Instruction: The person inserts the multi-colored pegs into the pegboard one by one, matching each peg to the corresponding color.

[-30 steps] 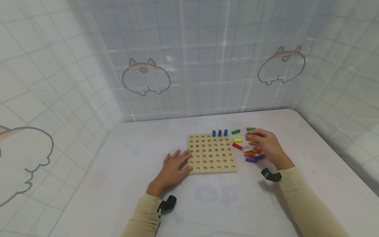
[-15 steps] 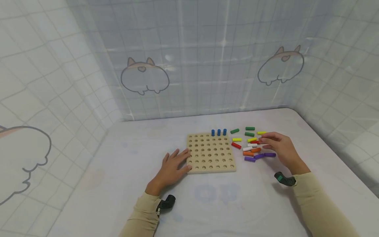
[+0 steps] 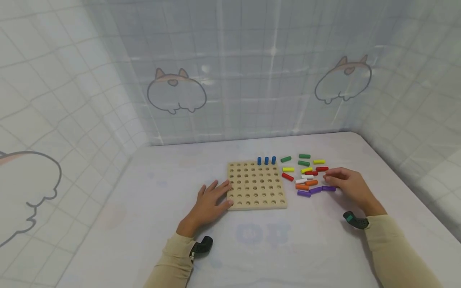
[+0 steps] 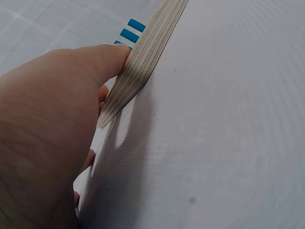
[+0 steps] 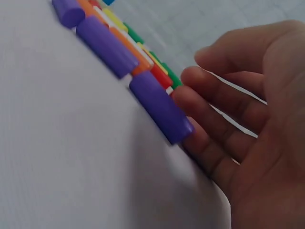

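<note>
My left hand (image 3: 207, 206) rests at the left edge of a wooden pegboard (image 3: 256, 206), fingers spread, with the thumb on the near corner. In the left wrist view that thumb touches the edge of the layered board (image 4: 143, 62). Blue pegs (image 3: 266, 161) stand upright in the board's far row. My right hand (image 3: 349, 186) is at the right end of the loose pegs, its fingers loosely bent and the thumb apart from them. In the right wrist view its fingertips are right by a purple peg (image 5: 159, 107). No held peg shows.
Lying right of the board are green (image 3: 304, 156), yellow (image 3: 319, 162), red (image 3: 322, 169), white (image 3: 307, 176), orange (image 3: 311, 183) and purple pegs (image 3: 304, 193), roughly grouped by colour. A tiled-pattern sheet (image 3: 248, 100) walls the table's back.
My right hand has moved right and nearer, off the pegs, uncovering yellow, red and purple ones. The left hand has stayed at the board's edge.
</note>
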Demonstrator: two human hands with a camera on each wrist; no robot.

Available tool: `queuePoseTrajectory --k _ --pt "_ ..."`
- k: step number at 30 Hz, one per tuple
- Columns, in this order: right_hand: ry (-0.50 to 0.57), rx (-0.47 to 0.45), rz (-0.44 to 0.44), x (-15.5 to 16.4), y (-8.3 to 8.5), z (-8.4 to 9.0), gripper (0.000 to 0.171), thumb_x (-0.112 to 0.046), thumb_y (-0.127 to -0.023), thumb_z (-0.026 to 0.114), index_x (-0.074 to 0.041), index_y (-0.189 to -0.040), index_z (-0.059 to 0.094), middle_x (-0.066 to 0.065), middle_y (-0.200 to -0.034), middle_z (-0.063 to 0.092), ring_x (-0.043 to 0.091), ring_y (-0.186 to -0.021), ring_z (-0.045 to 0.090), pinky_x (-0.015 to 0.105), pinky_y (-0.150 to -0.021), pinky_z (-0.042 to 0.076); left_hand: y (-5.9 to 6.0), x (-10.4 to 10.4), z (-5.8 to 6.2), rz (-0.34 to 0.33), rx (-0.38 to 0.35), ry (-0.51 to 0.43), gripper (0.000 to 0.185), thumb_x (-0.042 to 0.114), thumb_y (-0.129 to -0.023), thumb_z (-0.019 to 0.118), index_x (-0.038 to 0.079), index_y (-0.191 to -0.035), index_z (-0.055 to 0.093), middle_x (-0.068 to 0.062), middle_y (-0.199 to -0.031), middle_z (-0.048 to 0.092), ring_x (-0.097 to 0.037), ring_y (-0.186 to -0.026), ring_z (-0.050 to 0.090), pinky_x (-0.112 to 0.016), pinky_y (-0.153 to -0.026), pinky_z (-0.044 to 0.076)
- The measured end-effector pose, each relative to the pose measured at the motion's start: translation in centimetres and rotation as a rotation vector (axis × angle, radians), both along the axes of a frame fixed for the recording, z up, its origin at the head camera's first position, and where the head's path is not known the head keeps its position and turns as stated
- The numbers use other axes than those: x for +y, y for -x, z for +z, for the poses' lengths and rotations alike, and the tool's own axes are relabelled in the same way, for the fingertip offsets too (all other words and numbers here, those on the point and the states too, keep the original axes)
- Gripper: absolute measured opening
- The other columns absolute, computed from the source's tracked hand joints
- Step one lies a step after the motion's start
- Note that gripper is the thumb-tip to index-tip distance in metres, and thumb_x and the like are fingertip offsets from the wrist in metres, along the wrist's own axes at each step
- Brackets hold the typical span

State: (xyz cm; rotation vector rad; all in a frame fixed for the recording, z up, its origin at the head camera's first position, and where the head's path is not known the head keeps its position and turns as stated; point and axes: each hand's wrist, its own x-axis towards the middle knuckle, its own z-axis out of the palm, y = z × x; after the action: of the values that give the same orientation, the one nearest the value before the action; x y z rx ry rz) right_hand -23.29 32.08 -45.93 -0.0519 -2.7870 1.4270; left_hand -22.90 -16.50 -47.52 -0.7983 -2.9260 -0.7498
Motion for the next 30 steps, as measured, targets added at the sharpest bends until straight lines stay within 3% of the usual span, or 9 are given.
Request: queuePoseTrajectory --k 4,7,18,24,30 --pt "-0.068 0.021 0.047 0.7 -0.5 -0.1 0.052 -0.05 -0.098 0.061 -0.008 -0.129 0.062 0.017 -0.131 0.06 0.039 -0.124 0.05 0.057 -0.099 0.046 0.0 0.1 0.0 -0.001 0.001 -0.001 0.062 0.051 -0.101 0.053 0.022 -0.155 0.042 0.008 -0.161 0.03 -0.033 -0.151 0.018 -0.065 -0.115 0.002" --pt "-0.098 0.028 0.063 1.2 -0.9 0.0 0.049 -0.047 -0.099 0.061 -0.008 -0.128 0.064 0.017 -0.129 0.061 0.04 -0.125 0.049 0.061 -0.1 0.044 0.0 0.1 0.0 -0.009 0.011 -0.006 0.062 0.051 -0.101 0.053 0.021 -0.155 0.042 0.007 -0.162 0.031 -0.034 -0.151 0.018 -0.066 -0.115 0.002" --pt "-0.167 0.013 0.172 0.8 -1.4 0.2 0.034 -0.029 -0.098 0.067 -0.008 -0.124 0.068 0.013 -0.122 0.065 0.035 -0.115 0.056 0.054 -0.094 0.051 0.0 -0.1 -0.1 -0.009 0.014 -0.024 0.061 0.05 -0.101 0.053 0.02 -0.154 0.044 0.006 -0.161 0.032 -0.036 -0.15 0.02 -0.068 -0.114 0.003" --pt "-0.225 -0.006 0.19 0.7 -1.3 0.2 0.031 -0.018 -0.096 0.068 -0.006 -0.124 0.067 0.013 -0.119 0.066 0.032 -0.108 0.059 0.052 -0.092 0.053 -0.1 -0.1 -0.1 -0.005 0.001 -0.018 0.061 0.049 -0.101 0.053 0.02 -0.154 0.044 0.007 -0.161 0.031 -0.034 -0.151 0.018 -0.066 -0.115 0.002" --pt "-0.267 -0.027 0.178 0.3 -1.2 0.0 0.029 -0.019 -0.095 0.068 -0.007 -0.122 0.068 0.011 -0.115 0.066 0.029 -0.101 0.058 0.048 -0.087 0.054 -0.1 -0.1 -0.2 -0.003 0.02 -0.022 0.06 0.048 -0.101 0.054 0.019 -0.153 0.045 0.007 -0.161 0.033 -0.035 -0.15 0.02 -0.067 -0.114 0.004"
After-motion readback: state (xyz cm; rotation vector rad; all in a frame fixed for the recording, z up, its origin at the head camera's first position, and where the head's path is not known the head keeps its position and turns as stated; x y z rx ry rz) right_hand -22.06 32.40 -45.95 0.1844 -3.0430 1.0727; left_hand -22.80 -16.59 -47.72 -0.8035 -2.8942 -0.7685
